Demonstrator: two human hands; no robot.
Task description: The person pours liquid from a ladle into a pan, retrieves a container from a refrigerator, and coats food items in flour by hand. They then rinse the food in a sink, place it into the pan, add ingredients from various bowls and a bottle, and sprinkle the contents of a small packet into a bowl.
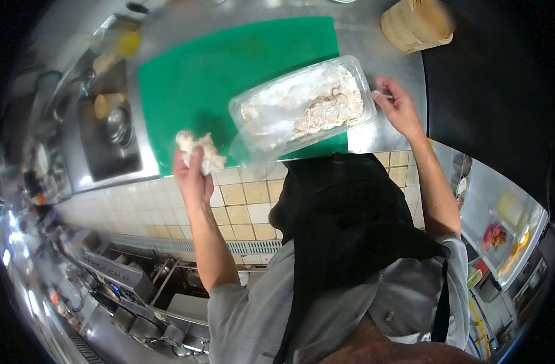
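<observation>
A clear plastic container [302, 103] lies at a slant on a green cutting board [192, 79]. Inside are white flour and a flour-coated, uneven piece of meat [332, 112]. A clear plastic bag or film [259, 145] hangs over the container's near left corner. My left hand [192, 176], at the board's front left edge, is closed around another pale, flour-coated piece of meat [201, 150]. Beside the container's right end is my right hand [400, 109], its fingers curled and their tips whitened, close to the rim. What sits between those fingertips is too small to make out.
A metal sink [104, 133] holding bowls lies left of the board. A round tan container [417, 24] stands at the back right, near a black surface [484, 97]. Below right, an open drawer [502, 224] holds food containers. Cooking equipment and pots [141, 327] are at lower left.
</observation>
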